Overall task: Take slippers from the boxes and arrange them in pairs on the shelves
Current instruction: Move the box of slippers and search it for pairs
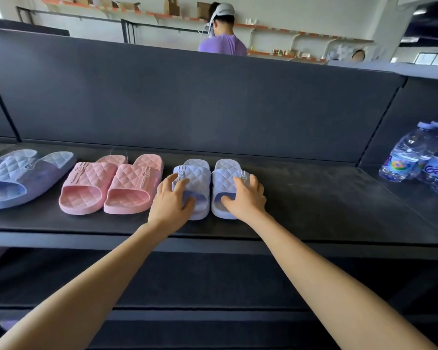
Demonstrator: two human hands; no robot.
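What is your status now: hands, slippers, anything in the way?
Left hand grips left lilac slipper, right hand grips right lilac slipper. Pair side by side on shelf. Pink pair close on left, water bottles far right; nothing blocking.

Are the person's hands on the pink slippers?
No, the left hand and right hand hold the lavender pair; the pink pair lies untouched beside it.
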